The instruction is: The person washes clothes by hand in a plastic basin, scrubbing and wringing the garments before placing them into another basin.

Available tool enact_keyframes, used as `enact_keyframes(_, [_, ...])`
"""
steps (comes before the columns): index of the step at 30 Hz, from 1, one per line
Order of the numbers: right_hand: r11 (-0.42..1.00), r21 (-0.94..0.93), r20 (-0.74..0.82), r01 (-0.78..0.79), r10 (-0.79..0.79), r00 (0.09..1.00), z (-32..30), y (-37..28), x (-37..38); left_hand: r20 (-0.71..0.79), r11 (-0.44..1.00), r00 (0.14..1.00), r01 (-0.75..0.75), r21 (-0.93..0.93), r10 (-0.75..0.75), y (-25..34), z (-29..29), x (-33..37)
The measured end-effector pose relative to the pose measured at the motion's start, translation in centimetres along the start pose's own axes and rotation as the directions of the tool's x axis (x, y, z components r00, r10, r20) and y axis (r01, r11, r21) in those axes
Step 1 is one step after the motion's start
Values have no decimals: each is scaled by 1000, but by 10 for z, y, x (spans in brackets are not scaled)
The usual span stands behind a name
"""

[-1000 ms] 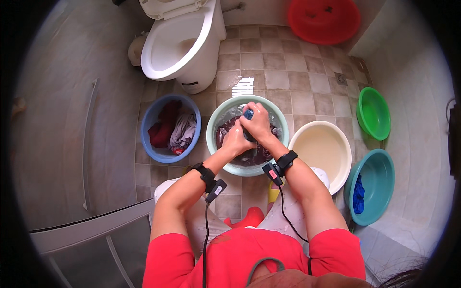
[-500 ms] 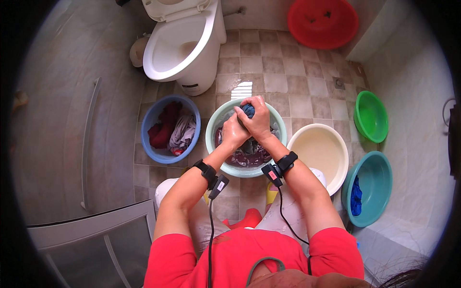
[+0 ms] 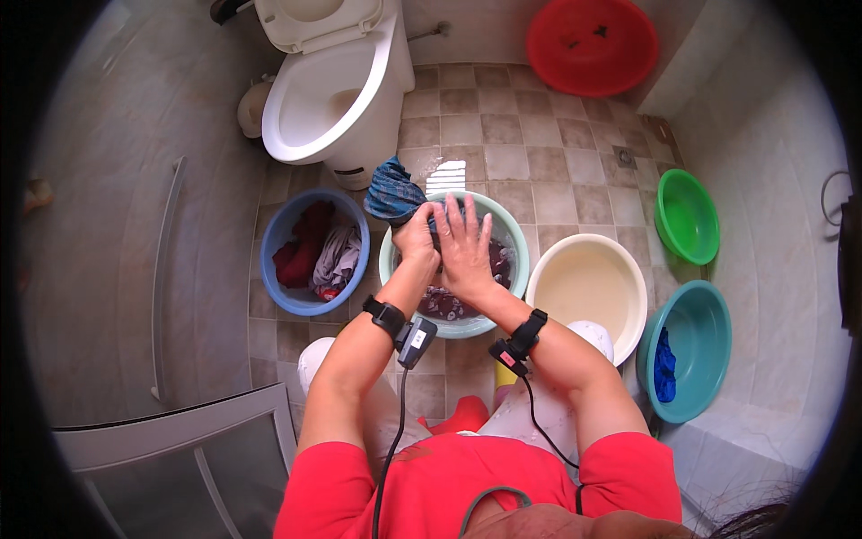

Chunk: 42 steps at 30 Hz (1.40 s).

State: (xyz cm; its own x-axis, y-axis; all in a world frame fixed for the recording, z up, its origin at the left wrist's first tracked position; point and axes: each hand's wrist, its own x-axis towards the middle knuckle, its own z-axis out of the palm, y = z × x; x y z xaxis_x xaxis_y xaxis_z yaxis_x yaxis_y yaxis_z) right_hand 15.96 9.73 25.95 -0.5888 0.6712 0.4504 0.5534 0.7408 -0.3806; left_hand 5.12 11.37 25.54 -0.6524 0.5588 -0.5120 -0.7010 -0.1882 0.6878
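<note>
A blue patterned cloth, wet and bunched, sticks out beyond the far left rim of a pale green basin. My left hand is closed around its near end. Beside it, my right hand lies flat with fingers stretched apart, pointing away from me, close against the left hand; whether it touches the cloth cannot be made out. Dark maroon laundry sits in wet, sudsy water in the basin below. My hands and wrists hide part of it.
A blue basin with maroon and grey clothes stands at left, below a toilet. To the right are a cream basin of cloudy water, a green basin and a teal basin holding blue cloth. A red basin is at the far wall.
The bundled cloth has come out of both hands' squeeze and now hangs to the left from my left hand. My right hand has opened flat.
</note>
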Motion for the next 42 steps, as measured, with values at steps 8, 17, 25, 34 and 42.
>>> enact_keyframes(8, [959, 283, -281, -7, 90, 956, 18, 41, 26, 115, 997, 993, 2, -82, 7, -10, 11, 3])
enact_keyframes(17, [459, 720, 492, -520, 191, 849, 2, 50, 28, 433, 985, 897, 11, 170, -85, 5, -3, -3])
enact_keyframes(25, [187, 675, 721, -713, 33, 692, -7, 46, 25, 484, 976, 861, 59, 210, -156, 22, -7, -9])
enact_keyframes(34, [891, 451, -28, -44, 64, 998, -29, 20, 18, -46, 985, 986, 160, -58, -163, 13, 0, 29])
enact_keyframes(42, [999, 6, -174, 32, -30, 984, -7, 24, 11, 32, 973, 977, 212, -93, -209, -20, -3, 29])
